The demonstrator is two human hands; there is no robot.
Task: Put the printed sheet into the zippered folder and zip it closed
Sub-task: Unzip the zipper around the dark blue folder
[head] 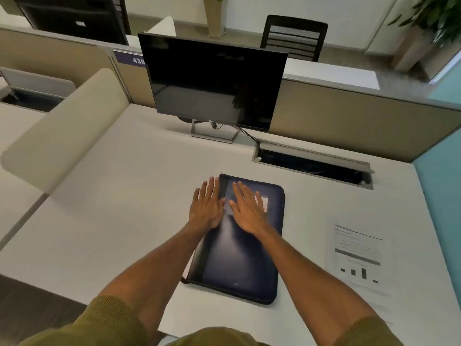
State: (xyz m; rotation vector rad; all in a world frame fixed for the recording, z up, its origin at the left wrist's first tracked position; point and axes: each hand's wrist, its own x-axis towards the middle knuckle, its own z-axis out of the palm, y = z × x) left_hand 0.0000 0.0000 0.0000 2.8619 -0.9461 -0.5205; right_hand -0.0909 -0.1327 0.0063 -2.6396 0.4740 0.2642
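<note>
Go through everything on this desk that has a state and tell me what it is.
zippered folder: closed, lying flat on the desk; zip too small to tell
printed sheet: outside the folder, flat, face up, to its right
left hand: open, flat on the folder's left edge
right hand: open, flat on the cover
monitor: screen dark
cable hatch: lid open

A white desk (139,186) fills the view. At 12 o'clock a monitor (214,81) with a dark screen stands on a silver foot, and a black cable (247,134) runs from it toward an open cable hatch (311,163) at 2 o'clock. Behind runs a tan partition (349,116), with a purple number plate (131,58) at 11 o'clock. A rounded beige divider (67,128) stands at 9 o'clock. Beyond the partition are a black office chair (294,37) at 1 o'clock and a leafy plant (439,16) at 2 o'clock.
</note>
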